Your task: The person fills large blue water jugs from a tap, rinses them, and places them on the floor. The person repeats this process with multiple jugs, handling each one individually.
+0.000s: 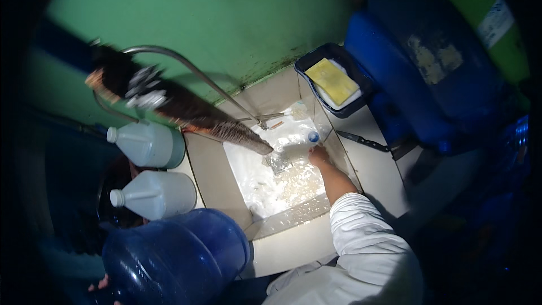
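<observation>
My right hand (318,155), in a white sleeve, is low inside a tiled sink basin (262,229) of wet, foamy water, at its right side. Its fingers are curled; whether they hold anything is unclear. A small blue and white cap (313,137) lies just above it. At the lower left, fingers of my left hand (100,284) show at the neck end of a large blue water jug (178,258), which lies tilted beside the basin. Most of that hand is hidden behind the jug, so its grip cannot be fully seen.
Two white plastic jugs (154,144) (156,195) lie left of the basin. A curved metal pipe (190,65) and a dark, wrapped pole (203,116) reach over it. On the right ledge are a yellow sponge (330,80) in a black tray (313,87), a knife (364,142) and a blue drum (423,59).
</observation>
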Available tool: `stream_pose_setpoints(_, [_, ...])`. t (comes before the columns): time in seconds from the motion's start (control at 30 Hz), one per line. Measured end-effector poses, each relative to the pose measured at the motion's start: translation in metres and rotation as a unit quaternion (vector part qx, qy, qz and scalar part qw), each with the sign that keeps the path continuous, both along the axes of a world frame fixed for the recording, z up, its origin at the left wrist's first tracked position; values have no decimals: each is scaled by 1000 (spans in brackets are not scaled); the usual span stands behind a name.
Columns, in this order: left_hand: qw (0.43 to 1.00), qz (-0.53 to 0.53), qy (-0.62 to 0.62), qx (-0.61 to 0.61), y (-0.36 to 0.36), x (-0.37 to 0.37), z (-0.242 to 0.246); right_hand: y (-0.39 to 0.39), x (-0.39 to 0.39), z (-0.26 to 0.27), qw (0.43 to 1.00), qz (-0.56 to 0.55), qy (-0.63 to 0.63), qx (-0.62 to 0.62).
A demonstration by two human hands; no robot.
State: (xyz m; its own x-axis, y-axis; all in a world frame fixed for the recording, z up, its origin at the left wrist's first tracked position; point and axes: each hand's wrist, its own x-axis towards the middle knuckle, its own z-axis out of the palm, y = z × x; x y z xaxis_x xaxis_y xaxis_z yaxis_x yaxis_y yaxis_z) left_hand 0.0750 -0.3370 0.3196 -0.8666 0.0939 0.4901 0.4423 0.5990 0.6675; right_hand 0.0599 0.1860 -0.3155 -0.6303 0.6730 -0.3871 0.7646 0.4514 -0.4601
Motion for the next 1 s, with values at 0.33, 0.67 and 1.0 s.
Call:
stream_pose_setpoints(0.33, [996,77,-15,-39,12,-24,-5,4,-29,-51,975,135,-153,93])
stream_pose_setpoints(0.67, [996,79,-21,-45,4,-27,-4,-25,-33,-66,982,47,178,-44])
stream_pose_setpoints(1.0, [999,38,-18,0,-29,-17,-8,-51,-64,12,522,-267,213,-782])
